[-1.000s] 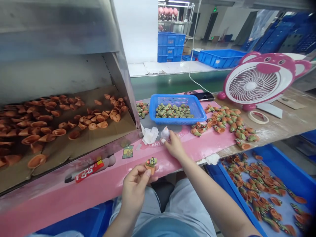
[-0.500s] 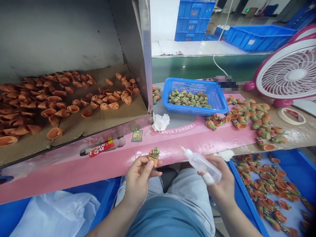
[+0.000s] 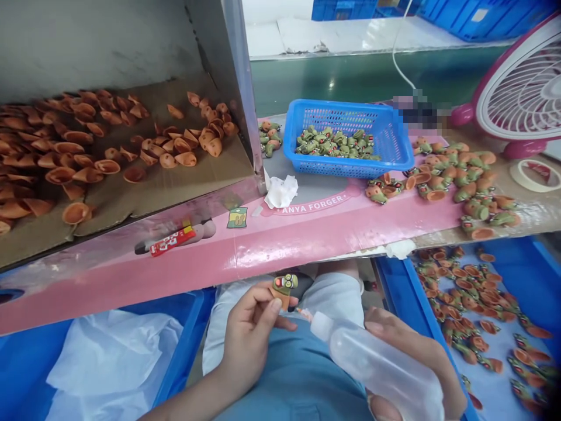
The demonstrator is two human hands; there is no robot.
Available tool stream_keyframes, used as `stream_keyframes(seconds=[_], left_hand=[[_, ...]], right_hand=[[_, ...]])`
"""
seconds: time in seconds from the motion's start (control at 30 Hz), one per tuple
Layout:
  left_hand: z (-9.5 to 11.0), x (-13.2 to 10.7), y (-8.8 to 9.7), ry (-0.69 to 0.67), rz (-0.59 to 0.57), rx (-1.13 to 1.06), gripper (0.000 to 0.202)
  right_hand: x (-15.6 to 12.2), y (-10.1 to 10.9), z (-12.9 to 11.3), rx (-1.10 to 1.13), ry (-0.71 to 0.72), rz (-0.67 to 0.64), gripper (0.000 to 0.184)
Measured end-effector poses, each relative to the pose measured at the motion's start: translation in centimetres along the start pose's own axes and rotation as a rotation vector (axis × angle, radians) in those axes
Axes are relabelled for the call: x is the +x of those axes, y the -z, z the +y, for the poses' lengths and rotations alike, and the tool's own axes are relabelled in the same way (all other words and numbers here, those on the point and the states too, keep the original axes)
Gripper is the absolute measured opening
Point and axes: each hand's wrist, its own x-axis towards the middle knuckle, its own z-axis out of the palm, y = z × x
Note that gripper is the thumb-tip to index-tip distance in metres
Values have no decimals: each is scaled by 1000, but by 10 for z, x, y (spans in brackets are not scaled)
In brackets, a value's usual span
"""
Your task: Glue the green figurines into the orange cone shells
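Left hand (image 3: 249, 339) pinched small green-and-orange figurine (image 3: 284, 289) at orange base, just below pink board (image 3: 263, 257); seemed light, stiff, best held there. Right hand (image 3: 416, 345) closed around translucent plastic squeeze bottle (image 3: 377, 365), likely light, soft-walled.

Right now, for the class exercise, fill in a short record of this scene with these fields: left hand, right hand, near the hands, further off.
Left hand: pinches a small figurine with a green, goggle-eyed head and an orange body
Right hand: grips a clear plastic squeeze bottle, nozzle toward the figurine
Near the hands: pink printed board, blue crate of figurines
Further off: blue mesh basket of green figures, orange shells on cardboard, pink-and-white fan
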Motion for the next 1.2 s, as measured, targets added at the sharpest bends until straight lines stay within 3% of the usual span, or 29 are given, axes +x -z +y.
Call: stream_keyframes(seconds=[0.1,0.2,0.57,0.8,1.2], left_hand=[[1,-1,0,-27,-26,6,9],[2,-2,0,-46,-42,19,9],[-1,-5,2,-65,-81,44,13],[-4,-4,4,-77,-84,43,12],[-7,-4,4,-61,-77,31,11]], right_hand=[[15,-2,-12,9,66,214,46],[21,-4,-19,22,66,246,45],[26,-4,-21,92,42,141,40],[39,0,-22,60,161,86,33],[37,-4,-23,18,178,136,29]])
